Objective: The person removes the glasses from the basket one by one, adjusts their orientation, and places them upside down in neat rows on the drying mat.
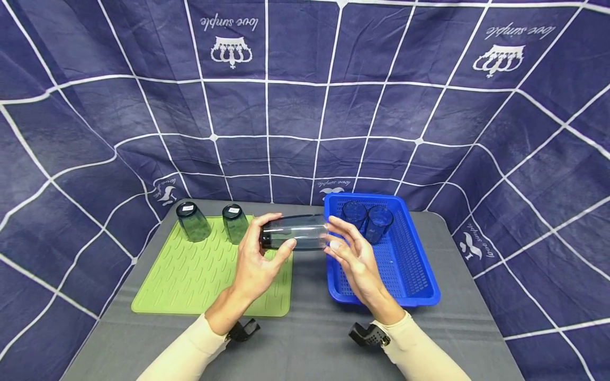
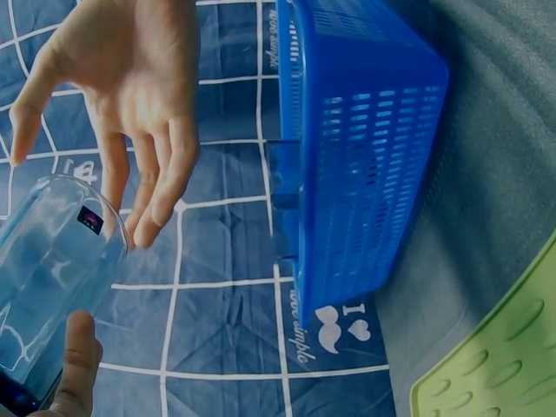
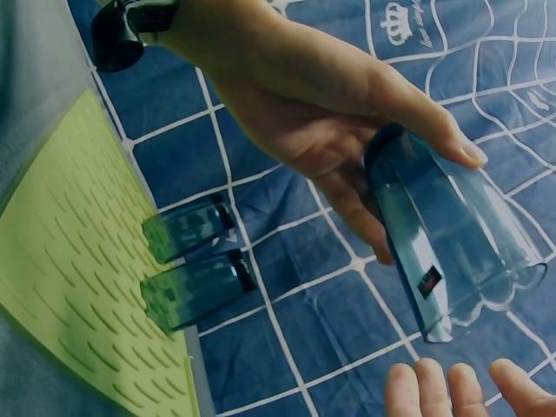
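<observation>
My left hand [image 1: 259, 259] grips a tinted drinking glass [image 1: 300, 233] by its dark, thick base, thumb along the near side. The glass lies on its side in the air between both hands, mouth toward the right. A small dark label shows on its wall in the right wrist view. My right hand [image 1: 355, 259] is by the mouth, its fingers extended and spread, fingertips [image 2: 143, 233] right at the rim in the left wrist view. Two similar glasses, one at the left [image 1: 193, 222] and one nearer [image 1: 235, 223], stand upside down on a green ridged mat [image 1: 190, 286].
A blue perforated plastic basket [image 1: 419, 254] is on the right of the grey table [image 1: 314, 333]. Two more glasses, one at the back [image 1: 354, 212] and one beside it [image 1: 379, 225], stand inside it. Dark blue cloth [image 1: 295, 111] with white lines hangs behind and at both sides.
</observation>
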`<state>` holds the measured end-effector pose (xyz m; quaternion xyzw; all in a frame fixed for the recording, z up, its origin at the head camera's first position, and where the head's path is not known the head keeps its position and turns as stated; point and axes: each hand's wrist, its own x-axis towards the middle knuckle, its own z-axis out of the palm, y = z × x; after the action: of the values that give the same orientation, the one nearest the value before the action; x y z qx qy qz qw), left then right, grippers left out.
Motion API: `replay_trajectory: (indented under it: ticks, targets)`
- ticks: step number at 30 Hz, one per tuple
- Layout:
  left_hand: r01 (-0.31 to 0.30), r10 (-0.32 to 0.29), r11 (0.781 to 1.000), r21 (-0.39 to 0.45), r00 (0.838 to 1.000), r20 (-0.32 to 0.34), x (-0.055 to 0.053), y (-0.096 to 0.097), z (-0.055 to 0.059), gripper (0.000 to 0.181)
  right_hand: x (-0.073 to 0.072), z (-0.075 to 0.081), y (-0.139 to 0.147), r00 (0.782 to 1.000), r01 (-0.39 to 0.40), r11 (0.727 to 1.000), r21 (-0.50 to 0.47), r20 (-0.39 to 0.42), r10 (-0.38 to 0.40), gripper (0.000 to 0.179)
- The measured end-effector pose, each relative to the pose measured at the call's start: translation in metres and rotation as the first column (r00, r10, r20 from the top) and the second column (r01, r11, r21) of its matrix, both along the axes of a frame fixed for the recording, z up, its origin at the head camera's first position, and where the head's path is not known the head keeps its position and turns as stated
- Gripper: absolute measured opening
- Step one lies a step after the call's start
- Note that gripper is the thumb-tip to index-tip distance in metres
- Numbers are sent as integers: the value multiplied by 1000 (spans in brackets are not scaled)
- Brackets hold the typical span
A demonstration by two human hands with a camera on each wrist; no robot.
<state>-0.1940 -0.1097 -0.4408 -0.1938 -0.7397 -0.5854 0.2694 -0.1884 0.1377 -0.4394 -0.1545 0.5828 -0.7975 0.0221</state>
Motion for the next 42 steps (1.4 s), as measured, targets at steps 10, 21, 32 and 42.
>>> replay_trajectory:
  ticks: [10, 21, 32, 42]
  targets:
    - [-64, 63, 997, -40, 998, -16, -7, -10, 1, 64, -6, 1, 11, 997, 50, 999, 4, -51, -50, 63]
    - [-118, 115, 989, -85, 993, -38, -19, -22, 5, 65, -15, 8, 34, 981, 172, 979, 106, -104, -161, 60]
    - [-172, 173, 969, -179, 985, -10, -32, -30, 7, 69, -28, 13, 62, 965, 247, 942, 228, -144, -219, 58]
    - [-208, 214, 957, -201, 977, 6, -40, -36, 5, 70, -37, 14, 78, 959, 271, 916, 297, -167, -229, 55]
